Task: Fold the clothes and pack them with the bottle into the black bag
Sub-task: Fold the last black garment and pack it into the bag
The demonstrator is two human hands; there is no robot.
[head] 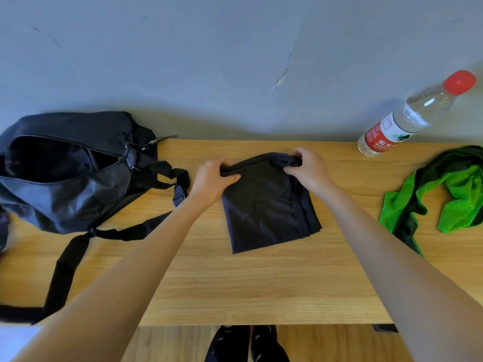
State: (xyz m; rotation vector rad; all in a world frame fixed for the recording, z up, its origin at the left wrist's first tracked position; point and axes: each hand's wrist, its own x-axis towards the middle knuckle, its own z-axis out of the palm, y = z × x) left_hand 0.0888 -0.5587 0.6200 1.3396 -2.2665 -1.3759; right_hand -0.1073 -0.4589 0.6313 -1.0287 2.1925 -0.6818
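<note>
A dark folded garment (266,205) lies in the middle of the wooden table (235,283). My left hand (211,178) pinches its far left corner and my right hand (308,168) pinches its far right corner, lifting the far edge a little off the table. The black bag (65,173) lies at the left with its zip open and its strap trailing toward the front edge. A clear water bottle (407,118) with a red cap and red label stands at the far right. A green and black mesh garment (444,194) lies crumpled at the right edge.
A grey wall runs along the back of the table. Below the table's front edge are a wooden floor and a person's dark shoes (245,343). Bare table surface stretches in front of the folded garment.
</note>
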